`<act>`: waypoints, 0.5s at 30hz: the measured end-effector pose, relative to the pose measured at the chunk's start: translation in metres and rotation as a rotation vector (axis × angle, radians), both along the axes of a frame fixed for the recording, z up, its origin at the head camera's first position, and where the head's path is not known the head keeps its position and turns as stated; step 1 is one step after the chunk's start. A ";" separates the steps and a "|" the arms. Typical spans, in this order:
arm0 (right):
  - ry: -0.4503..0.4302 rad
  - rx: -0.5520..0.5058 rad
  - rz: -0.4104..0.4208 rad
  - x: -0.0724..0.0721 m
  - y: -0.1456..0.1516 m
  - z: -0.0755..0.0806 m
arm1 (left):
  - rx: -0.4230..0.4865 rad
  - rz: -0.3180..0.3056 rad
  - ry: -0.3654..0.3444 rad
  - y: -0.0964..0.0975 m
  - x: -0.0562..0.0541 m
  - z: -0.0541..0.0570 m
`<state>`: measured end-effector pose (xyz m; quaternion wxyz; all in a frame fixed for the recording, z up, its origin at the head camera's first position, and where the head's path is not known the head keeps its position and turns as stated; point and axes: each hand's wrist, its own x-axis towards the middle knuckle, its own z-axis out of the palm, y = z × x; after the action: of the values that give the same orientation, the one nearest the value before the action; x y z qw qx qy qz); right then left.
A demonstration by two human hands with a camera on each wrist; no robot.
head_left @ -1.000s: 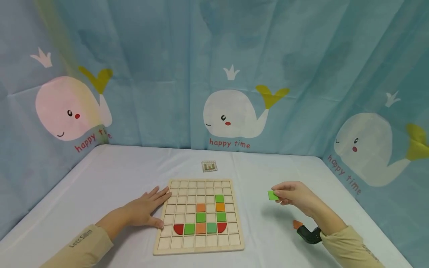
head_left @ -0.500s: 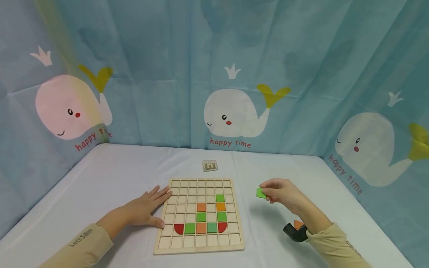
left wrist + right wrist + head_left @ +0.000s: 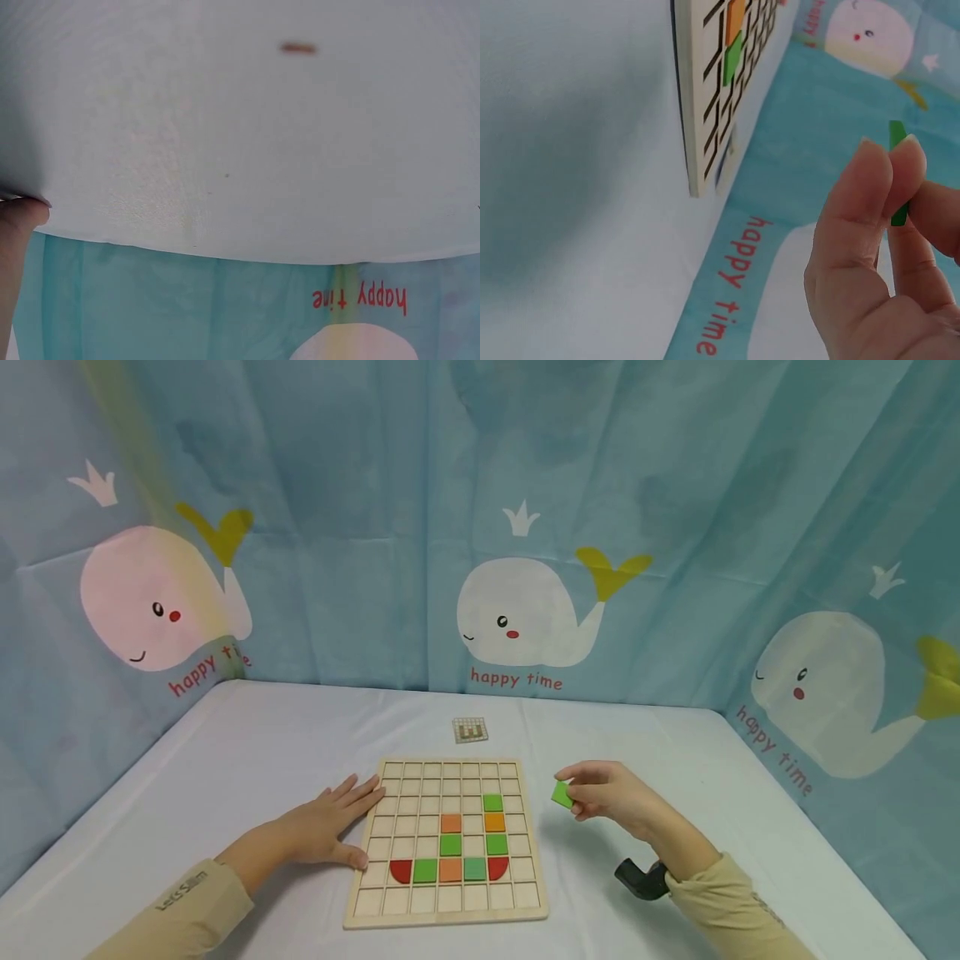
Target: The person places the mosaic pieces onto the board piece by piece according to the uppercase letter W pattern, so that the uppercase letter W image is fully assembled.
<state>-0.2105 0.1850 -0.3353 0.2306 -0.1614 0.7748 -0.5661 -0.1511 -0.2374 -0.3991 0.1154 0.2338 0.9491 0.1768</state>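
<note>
Pinched between the thumb and fingers of my right hand is a green square tile, held in the air to the right of a wooden grid board. The right wrist view shows that green tile edge-on. My left hand lies flat with spread fingers, touching the board's left edge. Set in the board's cells are several tiles: red rounded pieces at both ends of a row, with green, teal and orange squares such as the orange tile among them.
Behind the board lies a small pattern card with a gridded figure. A black curved object shows by my right wrist, partly hidden by the sleeve. A blue curtain with whale prints hangs behind the white table.
My right hand has moved left toward the board with the green tile, which has turned a little. An orange piece by the right wrist is now hidden. My left hand stays put.
</note>
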 end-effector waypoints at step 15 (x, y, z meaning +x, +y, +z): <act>-0.039 -0.066 0.065 0.005 -0.033 -0.006 | 0.006 -0.023 0.019 -0.001 0.000 0.001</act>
<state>-0.2050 0.1520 -0.3416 0.2582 -0.1830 0.7455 -0.5866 -0.1509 -0.2380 -0.3985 0.1078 0.2469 0.9468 0.1758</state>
